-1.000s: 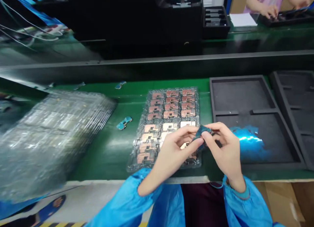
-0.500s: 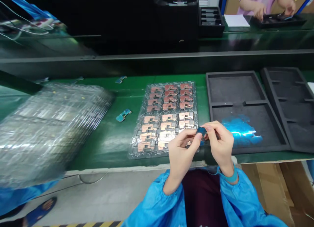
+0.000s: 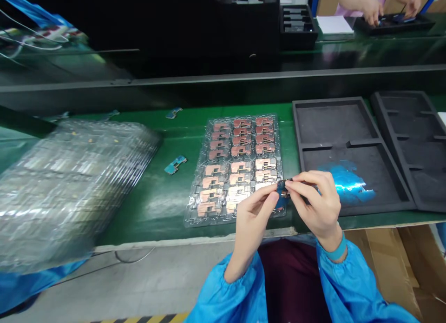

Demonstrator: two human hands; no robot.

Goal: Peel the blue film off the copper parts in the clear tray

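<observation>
Between my two hands is a small dark blue circuit board (image 3: 283, 189), held just over the front right corner of a clear plastic tray (image 3: 195, 219). My left hand (image 3: 256, 214) pinches its left side between thumb and fingers. At its right edge, the fingertips of my right hand (image 3: 315, 204) are closed on the same board. Rows of copper-coloured boards (image 3: 240, 151) fill the pockets of the clear tray. On the green bench to the left lie a loose blue board (image 3: 176, 165) and, further back, a smaller-looking one (image 3: 173, 113).
A tall stack of clear trays (image 3: 69, 174), partly blurred, stands on the left. To the right are a black foam tray (image 3: 334, 128) with shiny blue film (image 3: 348, 181) in it and another black tray (image 3: 414, 141). Across the bench, a co-worker's hands (image 3: 374, 11) work over a black tray.
My right hand has shifted slightly right, its fingers now at the board's right edge. The board has turned, showing more of its dark, component side. The view has moved a little.
</observation>
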